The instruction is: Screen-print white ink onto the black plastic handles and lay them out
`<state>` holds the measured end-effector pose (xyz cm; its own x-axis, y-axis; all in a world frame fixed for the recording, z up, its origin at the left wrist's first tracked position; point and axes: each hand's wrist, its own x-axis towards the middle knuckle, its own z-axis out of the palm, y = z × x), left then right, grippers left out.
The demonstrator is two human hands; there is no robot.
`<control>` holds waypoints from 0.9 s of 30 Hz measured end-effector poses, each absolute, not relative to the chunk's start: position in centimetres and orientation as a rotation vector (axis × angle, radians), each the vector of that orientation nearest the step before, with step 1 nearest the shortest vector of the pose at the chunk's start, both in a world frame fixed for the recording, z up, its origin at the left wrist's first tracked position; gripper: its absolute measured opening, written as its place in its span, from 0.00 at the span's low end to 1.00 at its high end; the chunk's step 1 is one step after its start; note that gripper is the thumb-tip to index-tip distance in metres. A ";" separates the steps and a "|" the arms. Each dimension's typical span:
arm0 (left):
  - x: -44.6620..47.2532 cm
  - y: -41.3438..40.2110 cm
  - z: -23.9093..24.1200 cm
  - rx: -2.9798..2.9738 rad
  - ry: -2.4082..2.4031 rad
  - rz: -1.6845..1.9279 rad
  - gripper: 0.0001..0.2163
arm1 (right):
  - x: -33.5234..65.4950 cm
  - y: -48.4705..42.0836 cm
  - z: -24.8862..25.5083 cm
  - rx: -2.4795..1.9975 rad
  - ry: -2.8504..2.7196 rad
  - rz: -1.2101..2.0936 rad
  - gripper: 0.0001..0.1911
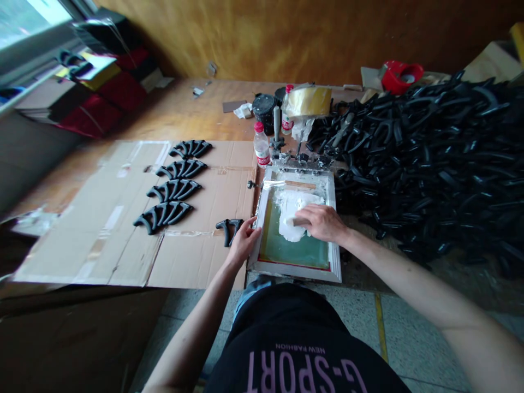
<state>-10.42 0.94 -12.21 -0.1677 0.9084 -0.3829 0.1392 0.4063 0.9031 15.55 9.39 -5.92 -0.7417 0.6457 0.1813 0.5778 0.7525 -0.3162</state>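
Note:
A screen-printing frame (334,240) with a green mesh lies in front of me, hinged to clamps at its far end. White ink (290,204) is spread thickly over the mesh's upper middle. My right hand (323,221) grips a small squeegee (301,221), its edge down in the ink. At the frame's left rail, my left hand (245,240) has thumb and fingertips against the edge. Just left of those fingers, a black plastic handle (229,226) lies on the cardboard, partly behind the hand. What lies under the mesh is hidden.
Four rows of black handles (170,188) lie on the flattened cardboard (196,256). A big heap of black parts (426,158) fills the right side. Behind the frame stand bottles (261,146), a black tub (264,109) and tape (309,101). A red tape dispenser (401,76) sits farther back.

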 end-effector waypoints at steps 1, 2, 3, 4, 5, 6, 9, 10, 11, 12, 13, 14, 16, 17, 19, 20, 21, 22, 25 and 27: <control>-10.4 0.9 -11.4 0.944 1.595 0.911 0.32 | 15.0 10.7 -5.1 -1.023 -2.614 0.334 0.14; -10.5 0.9 -10.5 0.937 1.590 0.917 0.33 | 14.7 12.1 -4.4 -1.092 -2.548 0.313 0.19; -10.5 0.9 -9.3 0.924 1.587 0.934 0.32 | 14.6 13.7 -3.7 -1.155 -2.482 0.288 0.24; -10.5 1.0 -8.1 0.900 1.578 0.962 0.31 | 14.9 15.1 -3.0 -1.210 -2.415 0.262 0.27; -10.5 1.3 -6.8 0.870 1.554 0.996 0.29 | 15.7 16.4 -2.5 -1.263 -2.338 0.233 0.28; -10.4 1.6 -5.5 0.835 1.524 1.040 0.27 | 16.9 17.5 -2.2 -1.321 -2.246 0.201 0.27; -9.8 3.8 -1.7 0.765 1.401 1.252 0.27 | 21.7 18.4 -2.6 -1.505 -1.975 0.140 0.18; -9.5 4.9 -0.6 0.771 1.352 1.342 0.27 | 22.9 17.9 -3.3 -1.544 -1.956 0.151 0.17; -9.2 6.0 0.5 0.791 1.305 1.427 0.27 | 23.8 17.1 -4.3 -1.565 -1.980 0.176 0.19; -9.0 7.2 1.6 0.819 1.258 1.491 0.27 | 24.1 16.1 -5.4 -1.561 -2.034 0.213 0.21; -8.7 8.2 2.5 0.850 1.215 1.523 0.28 | 23.9 14.9 -6.7 -1.535 -2.110 0.250 0.21; -8.4 9.0 3.2 0.877 1.184 1.532 0.29 | 23.2 13.6 -8.1 -1.499 -2.196 0.275 0.20; -7.8 9.5 3.7 0.900 1.162 1.535 0.30 | 21.1 11.4 -10.4 -1.457 -2.354 0.279 0.16; -7.4 9.1 3.4 0.891 1.168 1.546 0.30 | 19.9 10.5 -11.3 -1.458 -2.431 0.282 0.13; -6.0 7.0 1.5 0.823 1.211 1.488 0.30 | 17.6 9.0 -12.0 -1.532 -2.506 0.317 0.08; -5.1 5.6 0.1 0.768 1.234 1.380 0.29 | 16.6 8.3 -12.0 -1.591 -2.479 0.354 0.07; -4.1 4.0 -1.5 0.700 1.251 1.220 0.29 | 15.7 7.5 -11.7 -1.645 -2.421 0.388 0.05; -3.2 2.4 -3.1 0.634 1.240 1.002 0.29 | 14.8 6.6 -11.3 -1.671 -2.352 0.413 0.05; -1.5 -1.2 -7.1 0.445 1.203 0.822 0.26 | 13.0 4.2 -10.3 -1.388 -2.346 0.515 0.05; -2.8 -2.1 -8.8 0.387 1.267 0.893 0.24 | 13.8 3.9 -10.3 -1.112 -2.436 0.587 0.04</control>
